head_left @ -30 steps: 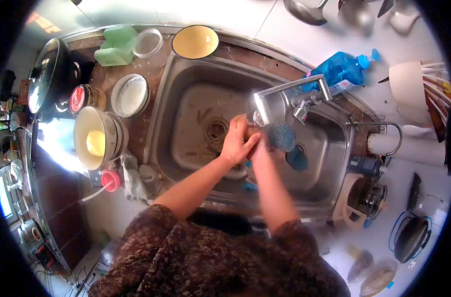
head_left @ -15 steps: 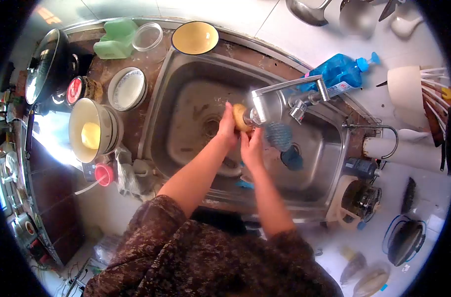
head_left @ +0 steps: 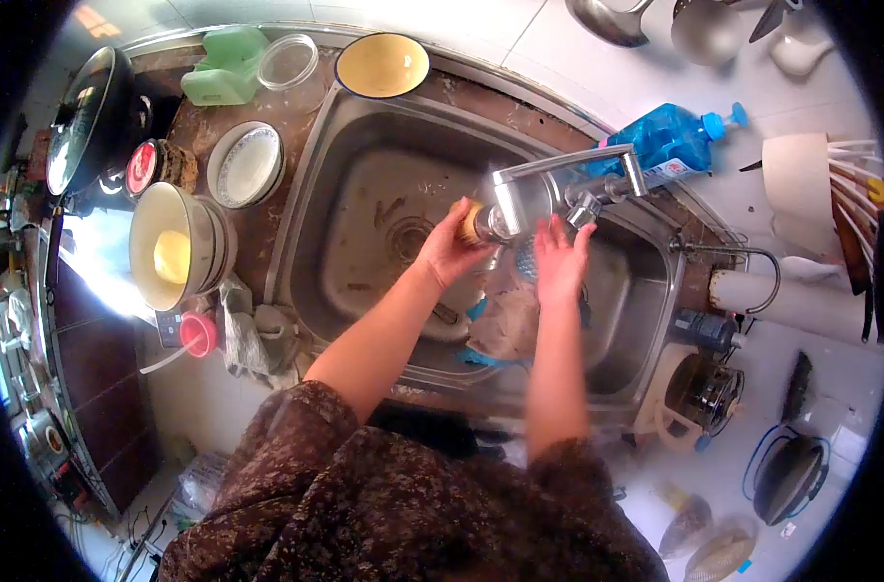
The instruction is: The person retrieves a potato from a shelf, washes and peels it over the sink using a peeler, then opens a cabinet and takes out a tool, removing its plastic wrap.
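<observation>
My left hand (head_left: pixel 449 248) holds a round, yellow-brown potato-like item (head_left: pixel 472 223) beside the faucet's spout (head_left: pixel 509 209), over the metal sink (head_left: pixel 354 213). The spout hides part of that item. To the right, my right hand (head_left: pixel 560 264) is raised near the faucet's handle (head_left: pixel 583 210), fingers apart and nothing in it. Beneath my hands, a pale crumpled piece with blue edges (head_left: pixel 503 325) lies in the sink. A blue mesh scrubber is mostly hidden behind my right hand.
A yellow bowl (head_left: pixel 382 66) stands on the back rim. Stacked bowls (head_left: pixel 160 247), a plate (head_left: pixel 249 167) and a green container (head_left: pixel 224 68) are at left. A blue bottle (head_left: pixel 660 141) lies behind the faucet; a utensil holder (head_left: pixel 797 184) is at right.
My right hand has left the round item and moved right and up toward the faucet's handle, its fingers spread. The item stays in my left hand. More of the pale piece now shows.
</observation>
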`<action>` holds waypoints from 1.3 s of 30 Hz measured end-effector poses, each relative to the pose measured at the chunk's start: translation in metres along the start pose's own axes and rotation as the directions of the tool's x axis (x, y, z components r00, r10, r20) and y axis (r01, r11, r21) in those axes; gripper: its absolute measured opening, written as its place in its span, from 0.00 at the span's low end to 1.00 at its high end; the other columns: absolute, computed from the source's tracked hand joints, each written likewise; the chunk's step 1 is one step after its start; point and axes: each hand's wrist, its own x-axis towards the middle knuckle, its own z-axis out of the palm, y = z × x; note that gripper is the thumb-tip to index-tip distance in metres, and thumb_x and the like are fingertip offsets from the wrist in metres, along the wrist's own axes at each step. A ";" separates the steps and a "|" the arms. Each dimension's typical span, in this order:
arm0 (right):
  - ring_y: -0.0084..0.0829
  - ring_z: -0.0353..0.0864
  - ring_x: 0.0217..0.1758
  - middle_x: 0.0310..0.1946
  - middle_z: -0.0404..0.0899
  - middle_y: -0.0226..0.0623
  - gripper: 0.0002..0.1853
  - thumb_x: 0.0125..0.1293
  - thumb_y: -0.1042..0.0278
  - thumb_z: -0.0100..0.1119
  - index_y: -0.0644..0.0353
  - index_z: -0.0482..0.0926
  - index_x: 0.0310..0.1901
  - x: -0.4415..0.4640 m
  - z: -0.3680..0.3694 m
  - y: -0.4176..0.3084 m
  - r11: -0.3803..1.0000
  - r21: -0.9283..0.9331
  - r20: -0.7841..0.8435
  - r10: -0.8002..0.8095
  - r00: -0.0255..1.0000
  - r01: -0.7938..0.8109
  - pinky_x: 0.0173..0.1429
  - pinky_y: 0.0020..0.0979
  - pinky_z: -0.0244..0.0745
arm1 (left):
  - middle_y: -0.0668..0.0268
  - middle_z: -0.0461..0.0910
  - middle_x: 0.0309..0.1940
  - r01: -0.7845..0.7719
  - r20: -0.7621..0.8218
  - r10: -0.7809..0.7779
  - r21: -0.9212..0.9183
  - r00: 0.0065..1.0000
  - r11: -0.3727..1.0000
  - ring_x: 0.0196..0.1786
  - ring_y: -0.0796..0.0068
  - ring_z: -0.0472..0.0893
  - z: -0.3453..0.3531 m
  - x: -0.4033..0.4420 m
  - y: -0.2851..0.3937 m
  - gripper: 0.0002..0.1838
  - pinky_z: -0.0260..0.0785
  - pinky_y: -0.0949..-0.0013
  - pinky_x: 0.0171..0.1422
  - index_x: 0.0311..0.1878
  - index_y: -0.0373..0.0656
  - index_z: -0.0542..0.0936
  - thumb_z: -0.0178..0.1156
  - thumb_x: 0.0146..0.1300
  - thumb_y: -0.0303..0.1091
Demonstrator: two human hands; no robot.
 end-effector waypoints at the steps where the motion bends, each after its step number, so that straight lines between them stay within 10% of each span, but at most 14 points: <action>1: 0.36 0.71 0.51 0.46 0.72 0.39 0.37 0.61 0.38 0.50 0.56 0.54 0.62 0.006 0.000 -0.001 0.993 0.104 0.022 0.044 0.999 -0.046 0.54 0.35 0.62 | 0.59 0.69 0.51 0.011 -0.009 -0.011 -0.012 1.000 1.000 0.55 0.60 0.70 0.001 -0.002 -0.001 0.25 0.65 0.54 0.61 0.55 0.43 0.66 0.54 0.62 0.50; 8: 0.30 0.69 0.39 0.36 0.67 0.36 0.21 0.67 0.48 0.46 0.63 0.65 0.40 0.019 0.004 -0.018 0.929 0.303 0.004 0.222 0.975 -0.213 0.48 0.35 0.64 | 0.59 0.69 0.52 0.001 -0.130 -0.015 -0.101 0.991 0.995 0.54 0.60 0.70 -0.004 -0.036 -0.005 0.23 0.65 0.55 0.61 0.55 0.42 0.66 0.53 0.63 0.46; 10: 0.30 0.68 0.38 0.36 0.67 0.36 0.20 0.67 0.49 0.45 0.62 0.65 0.40 0.026 0.000 -0.023 0.918 0.297 0.013 0.271 0.963 -0.262 0.47 0.35 0.64 | 0.60 0.68 0.50 -0.056 -0.318 0.050 -0.009 0.947 0.998 0.54 0.62 0.69 -0.011 -0.050 -0.005 0.23 0.67 0.55 0.59 0.53 0.43 0.66 0.57 0.61 0.45; 20: 0.27 0.68 0.33 0.32 0.69 0.32 0.20 0.65 0.47 0.47 0.60 0.65 0.37 0.021 0.021 -0.037 0.914 0.283 -0.212 0.354 0.911 -0.290 0.44 0.32 0.62 | 0.61 0.71 0.45 -0.122 -0.304 0.134 0.059 0.943 0.991 0.48 0.62 0.73 -0.040 -0.130 0.022 0.21 0.69 0.58 0.50 0.49 0.46 0.68 0.59 0.56 0.45; 30: 0.31 0.72 0.48 0.38 0.71 0.34 0.31 0.59 0.33 0.46 0.58 0.64 0.47 -0.006 0.017 0.006 0.998 0.029 -0.101 0.055 0.993 -0.052 0.49 0.34 0.64 | 0.57 0.71 0.44 -0.209 -0.278 0.230 0.103 0.933 0.972 0.43 0.58 0.74 -0.050 -0.157 0.031 0.21 0.69 0.58 0.43 0.50 0.45 0.65 0.51 0.57 0.44; 32: 0.28 0.74 0.36 0.33 0.71 0.32 0.20 0.64 0.47 0.51 0.57 0.67 0.44 -0.028 0.011 0.051 0.983 -0.181 -0.074 0.005 0.997 -0.019 0.37 0.27 0.72 | 0.57 0.71 0.44 -0.213 -0.256 0.236 0.113 0.937 0.970 0.43 0.57 0.74 -0.050 -0.164 0.036 0.22 0.68 0.58 0.42 0.51 0.45 0.65 0.51 0.56 0.44; 34: 0.23 0.74 0.30 0.30 0.73 0.32 0.09 0.61 0.60 0.54 0.55 0.72 0.37 -0.055 0.014 0.083 0.668 -0.710 -0.068 0.250 0.966 -0.223 0.32 0.25 0.71 | 0.56 0.72 0.43 -0.175 -0.248 0.197 0.109 0.948 0.979 0.43 0.55 0.75 -0.050 -0.172 0.042 0.23 0.68 0.59 0.43 0.52 0.44 0.65 0.51 0.57 0.45; 36: 0.34 0.77 0.41 0.38 0.77 0.37 0.19 0.56 0.59 0.61 0.58 0.72 0.47 -0.017 -0.048 0.164 0.040 -0.982 0.188 0.305 0.934 0.184 0.43 0.34 0.73 | 0.55 0.72 0.43 -0.151 -0.215 0.170 0.103 0.962 0.983 0.44 0.54 0.75 -0.045 -0.182 0.047 0.23 0.69 0.59 0.43 0.52 0.43 0.65 0.52 0.57 0.46; 37: 0.34 0.77 0.41 0.38 0.77 0.37 0.19 0.56 0.59 0.61 0.58 0.72 0.47 -0.026 -0.045 0.166 0.053 -0.981 0.193 0.317 0.929 0.185 0.43 0.34 0.73 | 0.55 0.72 0.44 -0.118 -0.174 0.134 0.097 0.976 0.988 0.46 0.54 0.75 -0.043 -0.186 0.050 0.24 0.69 0.59 0.44 0.52 0.43 0.66 0.53 0.56 0.46; 39: 0.41 0.75 0.48 0.45 0.76 0.42 0.26 0.51 0.58 0.65 0.58 0.71 0.51 -0.041 -0.045 0.165 -0.578 -0.648 0.332 0.372 0.867 0.496 0.50 0.39 0.70 | 0.55 0.72 0.45 -0.118 -0.167 0.133 0.098 0.977 0.988 0.47 0.53 0.75 -0.043 -0.193 0.051 0.25 0.69 0.59 0.47 0.53 0.42 0.66 0.55 0.56 0.46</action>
